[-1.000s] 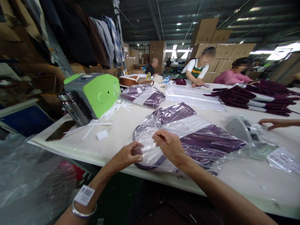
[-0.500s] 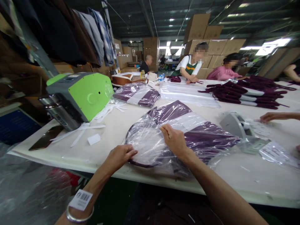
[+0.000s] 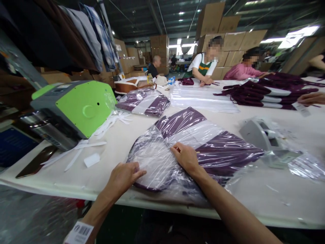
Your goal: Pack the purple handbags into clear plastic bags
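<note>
on the pale bench [image 3: 122,142] a clear plastic bag of purple-and-white cloth [image 3: 215,149] runs near-left to far-right; the left hand [image 3: 122,178] lies spread flat on its near end; the right hand [image 3: 186,157] rests mid-bag, fingers bent; whether pinching film cannot be told

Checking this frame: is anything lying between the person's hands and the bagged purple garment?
Nothing separate does. The left hand and right hand both rest directly on the clear plastic bag; only that film lies between them and the purple garment inside.
</note>
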Motion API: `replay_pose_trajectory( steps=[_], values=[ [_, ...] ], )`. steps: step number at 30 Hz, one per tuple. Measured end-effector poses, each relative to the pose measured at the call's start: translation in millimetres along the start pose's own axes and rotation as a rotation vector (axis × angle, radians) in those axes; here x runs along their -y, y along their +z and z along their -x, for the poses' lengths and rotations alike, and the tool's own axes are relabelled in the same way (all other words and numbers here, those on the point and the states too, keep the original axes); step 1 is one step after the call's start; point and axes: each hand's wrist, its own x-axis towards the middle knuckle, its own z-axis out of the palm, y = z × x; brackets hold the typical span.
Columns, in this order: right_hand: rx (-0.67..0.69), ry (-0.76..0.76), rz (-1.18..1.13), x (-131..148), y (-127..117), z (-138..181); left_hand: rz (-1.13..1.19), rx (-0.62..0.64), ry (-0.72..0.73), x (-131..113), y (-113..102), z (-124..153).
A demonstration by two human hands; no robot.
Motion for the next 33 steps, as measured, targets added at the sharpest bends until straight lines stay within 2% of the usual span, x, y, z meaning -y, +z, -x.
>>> replay_pose_trajectory(
  steps=[3, 6, 11, 14, 19, 26, 28, 30, 33],
  values=[
    [-0.02, 0.007, -0.082, -3, 1, 0, 0.074, -0.076, 0.01, -17, -6, -7],
    [-0.052, -0.009, -0.116, -4, 2, 0, 0.173, -0.116, 0.032, -42, -3, -29],
    [-0.069, 0.021, -0.189, -5, 5, 0, 0.526, -0.087, 0.094, -73, 16, -86],
    [-0.079, 0.059, -0.217, -6, 5, -1, 0.613, -0.083, 0.101, -80, 29, -107],
    [-0.077, 0.105, -0.24, -7, 5, -2, 0.655, -0.131, 0.054, -88, 40, -109],
    [-0.059, 0.165, -0.246, -9, 7, -9, 0.621, -0.199, 0.004, -96, 44, -101],
    [-0.034, 0.189, -0.334, -11, 0, -12, 0.606, -0.196, 0.003, -96, 43, -101],
    [-0.031, 0.205, -0.449, -15, -19, -12, 0.597, -0.192, 0.002, -95, 43, -101],
    [-0.096, 0.179, -0.517, -38, -70, 3, 0.595, -0.192, -0.007, -94, 44, -101]
  ],
)
